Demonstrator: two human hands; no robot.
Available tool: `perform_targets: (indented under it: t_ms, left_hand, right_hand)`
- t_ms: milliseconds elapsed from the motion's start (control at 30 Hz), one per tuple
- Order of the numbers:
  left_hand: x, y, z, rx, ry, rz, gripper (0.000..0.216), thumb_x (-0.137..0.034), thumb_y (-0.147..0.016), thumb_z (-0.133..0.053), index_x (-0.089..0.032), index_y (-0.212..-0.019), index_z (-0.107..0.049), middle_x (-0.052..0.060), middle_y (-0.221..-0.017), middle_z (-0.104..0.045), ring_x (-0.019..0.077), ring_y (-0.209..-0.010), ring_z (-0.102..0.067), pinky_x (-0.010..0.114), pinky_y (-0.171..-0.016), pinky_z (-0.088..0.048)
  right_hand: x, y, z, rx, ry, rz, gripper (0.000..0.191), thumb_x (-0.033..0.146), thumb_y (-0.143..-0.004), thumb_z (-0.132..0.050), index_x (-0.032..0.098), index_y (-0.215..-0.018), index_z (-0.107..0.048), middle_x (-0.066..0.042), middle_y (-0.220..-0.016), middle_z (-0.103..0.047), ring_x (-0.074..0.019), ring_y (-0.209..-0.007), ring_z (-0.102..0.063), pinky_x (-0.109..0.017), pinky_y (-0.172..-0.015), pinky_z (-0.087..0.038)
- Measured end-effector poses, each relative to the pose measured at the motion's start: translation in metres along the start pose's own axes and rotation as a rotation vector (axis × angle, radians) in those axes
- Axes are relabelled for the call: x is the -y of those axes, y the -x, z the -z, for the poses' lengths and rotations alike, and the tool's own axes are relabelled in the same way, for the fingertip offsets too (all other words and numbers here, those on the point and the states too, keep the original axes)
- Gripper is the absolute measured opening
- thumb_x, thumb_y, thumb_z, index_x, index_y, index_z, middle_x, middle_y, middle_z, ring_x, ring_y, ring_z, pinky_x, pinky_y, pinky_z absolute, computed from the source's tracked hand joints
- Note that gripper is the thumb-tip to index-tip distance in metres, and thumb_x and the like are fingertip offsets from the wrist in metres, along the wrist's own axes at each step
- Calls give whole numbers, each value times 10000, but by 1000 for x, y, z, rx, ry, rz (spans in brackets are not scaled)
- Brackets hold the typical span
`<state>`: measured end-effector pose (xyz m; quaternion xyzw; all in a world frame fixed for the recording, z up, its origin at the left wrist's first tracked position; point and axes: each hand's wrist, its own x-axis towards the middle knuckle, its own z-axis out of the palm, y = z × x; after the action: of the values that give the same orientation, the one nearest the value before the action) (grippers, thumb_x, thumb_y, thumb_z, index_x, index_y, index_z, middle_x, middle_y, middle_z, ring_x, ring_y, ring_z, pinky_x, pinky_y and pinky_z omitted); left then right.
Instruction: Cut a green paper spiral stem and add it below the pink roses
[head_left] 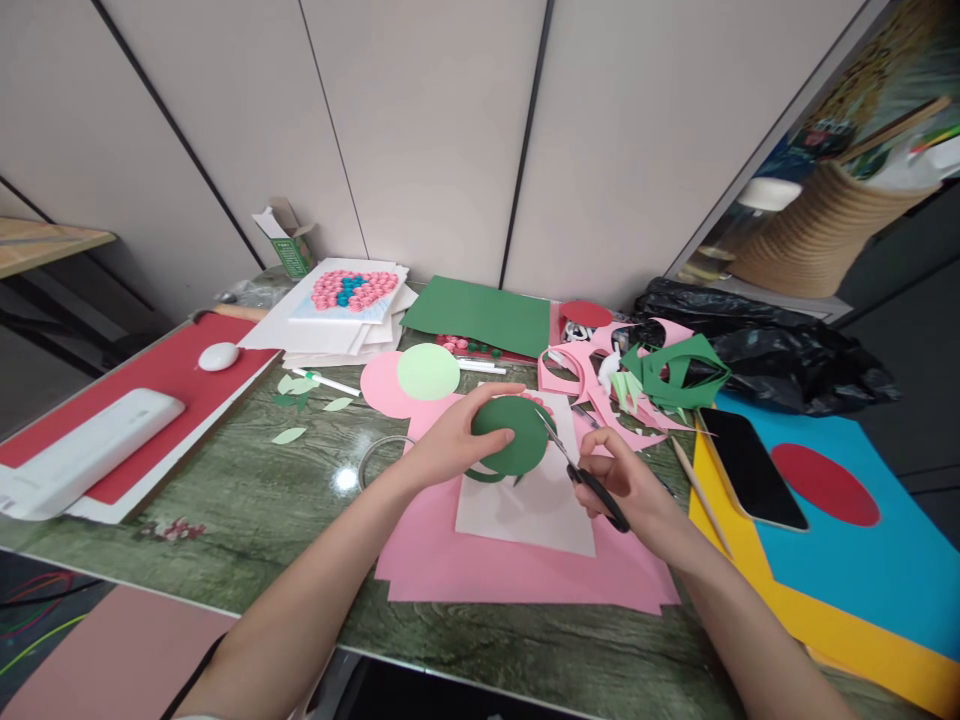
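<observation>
My left hand point(450, 440) pinches a dark green paper circle point(521, 447) between thumb and fingers, over a white sheet point(525, 520). In my right hand point(615, 485) is a pair of scissors point(600, 492) with black handles; the blades reach the circle's right edge. A thin curved green strip point(486, 477) shows below the circle. Pink sheets point(442, 560) lie under the white one. Beyond my left hand, a light green circle point(428, 372) overlaps a pink circle point(384, 385). Part of a pink decoration on the white sheet is hidden behind the green circle.
Pink paper scraps point(574, 368) and green scraps point(675, 370) lie at the back right, by a black plastic bag point(772, 345). A phone point(752, 467) and a pencil point(701, 495) rest on coloured sheets. Small paper leaves point(289, 436) lie left, near a roll of tape point(365, 468).
</observation>
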<state>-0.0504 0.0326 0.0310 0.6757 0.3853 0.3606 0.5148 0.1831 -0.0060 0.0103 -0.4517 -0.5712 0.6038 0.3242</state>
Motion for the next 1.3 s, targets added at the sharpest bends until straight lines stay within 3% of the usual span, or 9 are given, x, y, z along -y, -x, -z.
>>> perform_targets:
  t_ms: [367,933,1300]
  left_hand:
    - [1,-1,0,-25,21,37,464,-178,-805,-531,-270,-1256,-470,61,-1268,-519,197,-1023,-553,335,-834,-485]
    - [4,-4,0,-100,102,61,420,-181,-801,-542,-239,-1215,-506,71,-1230,-545,208,-1059,-553,353,-875,-480]
    - [2,-1,0,35,79,39,389,-204,-824,-520,-266,-1208,-512,65,-1242,-537,227,-1089,-532,361,-873,-472]
  right_hand:
    - [-3,0,1,6,5,20,267,252,-826,-592,272,-896,-335,95,-605,-401,-77,-522,-353,-220,-515,-273]
    - [-1,-2,-1,-40,43,7,291,264,-803,-620,267,-862,-335,104,-592,-410,-75,-511,-380,-222,-521,-326]
    - [-1,0,0,32,-19,-12,288,354,-824,-599,270,-898,-333,103,-571,-409,-77,-517,-367,-225,-539,-327]
